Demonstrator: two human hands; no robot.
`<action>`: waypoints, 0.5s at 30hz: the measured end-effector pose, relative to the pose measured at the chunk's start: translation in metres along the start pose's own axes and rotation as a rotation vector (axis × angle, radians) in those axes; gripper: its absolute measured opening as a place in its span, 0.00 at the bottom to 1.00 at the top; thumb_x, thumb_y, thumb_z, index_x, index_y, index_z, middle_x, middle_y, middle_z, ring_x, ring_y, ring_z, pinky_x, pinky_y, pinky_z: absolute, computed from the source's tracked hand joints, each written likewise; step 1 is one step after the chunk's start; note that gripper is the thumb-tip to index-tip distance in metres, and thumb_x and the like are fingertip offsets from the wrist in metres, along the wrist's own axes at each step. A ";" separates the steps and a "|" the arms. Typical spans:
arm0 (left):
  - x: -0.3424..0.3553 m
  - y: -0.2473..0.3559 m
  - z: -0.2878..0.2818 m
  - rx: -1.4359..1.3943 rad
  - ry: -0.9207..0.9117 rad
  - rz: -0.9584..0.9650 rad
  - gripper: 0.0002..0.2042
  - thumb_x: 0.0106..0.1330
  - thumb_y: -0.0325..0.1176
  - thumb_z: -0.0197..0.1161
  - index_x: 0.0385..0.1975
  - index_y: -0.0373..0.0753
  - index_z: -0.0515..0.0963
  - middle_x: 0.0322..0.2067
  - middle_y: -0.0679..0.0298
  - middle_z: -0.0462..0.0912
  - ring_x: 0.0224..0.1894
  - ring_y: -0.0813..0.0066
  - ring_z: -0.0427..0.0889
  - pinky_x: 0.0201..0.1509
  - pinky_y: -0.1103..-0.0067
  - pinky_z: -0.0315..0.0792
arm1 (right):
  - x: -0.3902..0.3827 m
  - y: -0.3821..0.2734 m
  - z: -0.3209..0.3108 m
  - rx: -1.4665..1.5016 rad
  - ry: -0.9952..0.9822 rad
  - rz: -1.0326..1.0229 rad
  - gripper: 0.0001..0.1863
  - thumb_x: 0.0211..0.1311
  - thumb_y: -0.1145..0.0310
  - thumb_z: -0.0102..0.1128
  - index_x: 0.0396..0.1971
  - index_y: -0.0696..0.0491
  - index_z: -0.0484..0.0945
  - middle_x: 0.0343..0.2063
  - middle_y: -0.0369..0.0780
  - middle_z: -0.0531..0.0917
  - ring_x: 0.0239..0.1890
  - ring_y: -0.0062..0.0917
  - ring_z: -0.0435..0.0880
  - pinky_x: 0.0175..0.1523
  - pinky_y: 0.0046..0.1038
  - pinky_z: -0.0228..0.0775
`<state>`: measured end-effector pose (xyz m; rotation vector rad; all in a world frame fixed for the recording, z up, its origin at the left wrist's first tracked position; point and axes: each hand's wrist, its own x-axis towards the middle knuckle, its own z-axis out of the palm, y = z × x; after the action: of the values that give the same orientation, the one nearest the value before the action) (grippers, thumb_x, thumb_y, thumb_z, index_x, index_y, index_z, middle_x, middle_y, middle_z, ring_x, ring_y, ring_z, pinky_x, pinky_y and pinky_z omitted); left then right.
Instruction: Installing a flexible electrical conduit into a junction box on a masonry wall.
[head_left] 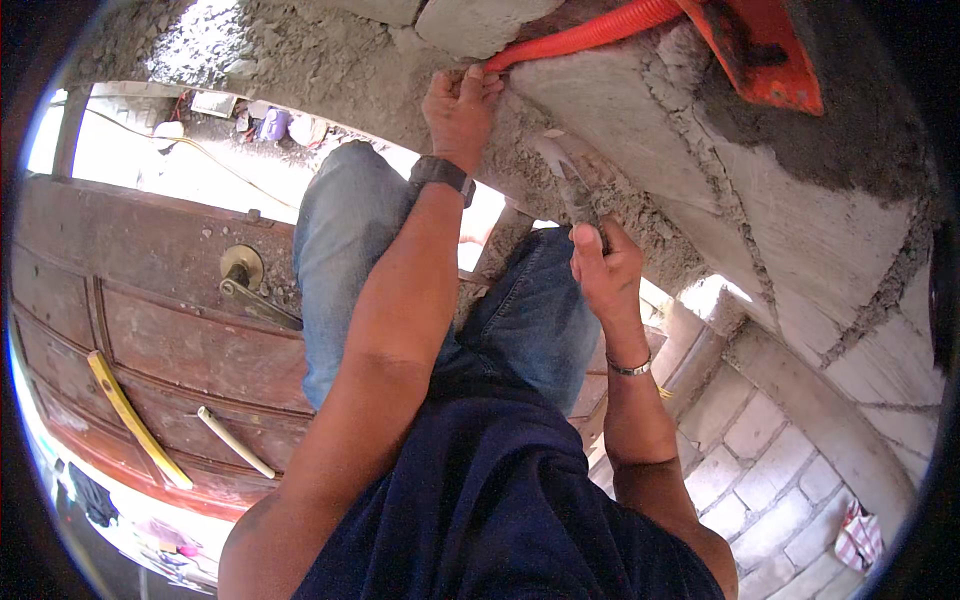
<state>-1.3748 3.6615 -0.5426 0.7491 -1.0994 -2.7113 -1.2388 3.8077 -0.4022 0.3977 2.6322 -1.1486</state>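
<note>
An orange corrugated conduit [600, 30] runs along the top of the block wall from an orange plastic box [775, 60]. My left hand [463, 112] is at the conduit's free end, with thumb and fingers closed on it. My right hand [608, 268] is wrapped round the handle of a mortar-crusted hand tool [572, 185]. The tool's pale metal end points up and away over a rough, crumbly gap in the masonry, just below the conduit; its exact kind is unclear. A rough mortar ledge [370, 80] lies beyond both hands.
Under my legs is a brown panelled door [190, 310] with a brass lever handle [240, 268]. A yellow spirit level [135, 420] and a cream-coloured strip [235, 442] rest on it. The block wall [830, 240] rises at right; a checked cloth [858, 535] lies lower right.
</note>
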 end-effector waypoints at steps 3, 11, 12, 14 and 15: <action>-0.002 0.001 -0.003 0.103 -0.017 0.002 0.08 0.65 0.30 0.56 0.34 0.30 0.69 0.29 0.55 0.80 0.31 0.69 0.82 0.37 0.77 0.77 | -0.001 -0.002 0.003 -0.003 -0.012 0.039 0.27 0.58 0.47 0.57 0.21 0.60 0.67 0.15 0.49 0.70 0.19 0.31 0.63 0.26 0.32 0.63; 0.000 -0.003 -0.007 -0.089 -0.025 -0.079 0.10 0.65 0.33 0.58 0.36 0.32 0.70 0.31 0.54 0.81 0.33 0.68 0.83 0.36 0.77 0.77 | -0.001 -0.018 0.015 -0.070 -0.056 -0.041 0.23 0.57 0.50 0.58 0.26 0.60 0.73 0.18 0.51 0.75 0.23 0.44 0.76 0.31 0.35 0.68; 0.000 -0.003 -0.006 -0.092 -0.024 -0.080 0.10 0.65 0.33 0.58 0.36 0.32 0.70 0.31 0.54 0.81 0.33 0.68 0.83 0.36 0.77 0.77 | 0.000 -0.021 0.015 -0.074 -0.056 -0.040 0.23 0.57 0.50 0.58 0.26 0.60 0.73 0.18 0.51 0.75 0.23 0.44 0.76 0.31 0.35 0.68; 0.002 -0.001 -0.008 -0.118 -0.020 -0.148 0.11 0.63 0.34 0.60 0.36 0.32 0.71 0.31 0.55 0.81 0.33 0.69 0.83 0.36 0.78 0.77 | 0.002 -0.030 0.018 -0.208 -0.081 -0.084 0.23 0.56 0.50 0.58 0.28 0.60 0.74 0.22 0.53 0.77 0.27 0.49 0.78 0.32 0.37 0.69; 0.002 -0.002 -0.009 -0.119 -0.017 -0.148 0.11 0.63 0.34 0.60 0.36 0.32 0.71 0.31 0.55 0.81 0.33 0.69 0.83 0.36 0.78 0.77 | 0.003 -0.036 0.019 -0.209 -0.084 -0.084 0.23 0.56 0.50 0.58 0.28 0.60 0.74 0.22 0.53 0.77 0.27 0.49 0.78 0.32 0.37 0.69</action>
<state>-1.3724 3.6567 -0.5500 0.8201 -0.9098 -2.8801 -1.2518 3.7706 -0.3914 0.1956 2.6825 -0.8795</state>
